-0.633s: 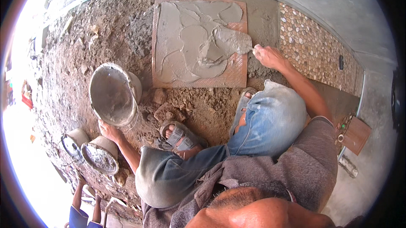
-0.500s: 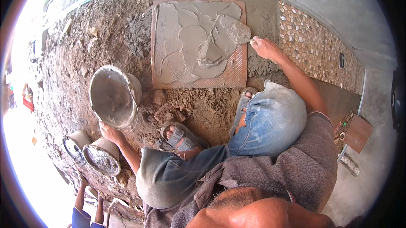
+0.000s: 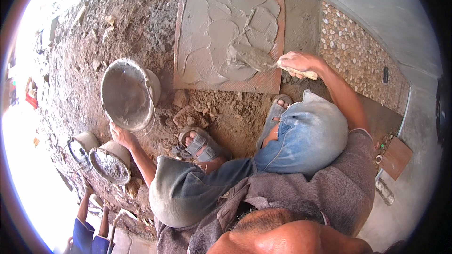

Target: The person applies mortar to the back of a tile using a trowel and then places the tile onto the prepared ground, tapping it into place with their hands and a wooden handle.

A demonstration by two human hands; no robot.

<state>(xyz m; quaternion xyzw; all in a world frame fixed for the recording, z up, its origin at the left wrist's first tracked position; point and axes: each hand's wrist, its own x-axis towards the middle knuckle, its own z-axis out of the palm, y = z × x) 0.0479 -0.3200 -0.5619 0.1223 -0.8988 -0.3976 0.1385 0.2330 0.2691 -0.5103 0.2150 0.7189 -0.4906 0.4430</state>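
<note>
My right hand [image 3: 300, 63] is closed round the pale handle of a trowel [image 3: 254, 57]. The trowel's blade lies on wet grey mortar [image 3: 200, 32], which is spread in uneven ridges over a square reddish-brown tile [image 3: 270, 83]. Bare textured tile shows along the near and right edges. On the left, a mortar-stained bucket [image 3: 125, 95] leans with its mouth turned towards me and grey residue inside. My left hand [image 3: 122, 135] grips its near edge; some fingers are hidden.
Two smaller dirty buckets [image 3: 112, 162] [image 3: 81, 146] sit at the lower left. Broken rubble [image 3: 188, 116] lies between the large bucket and my sandalled feet. A pebbled strip [image 3: 353, 42] runs along the wall at right. Another person's legs [image 3: 89, 225] show at the lower left.
My right hand has drawn the trowel down and towards me across the mortar, turning so the handle shows. My left hand stays at the bucket. The view has shifted slightly.
</note>
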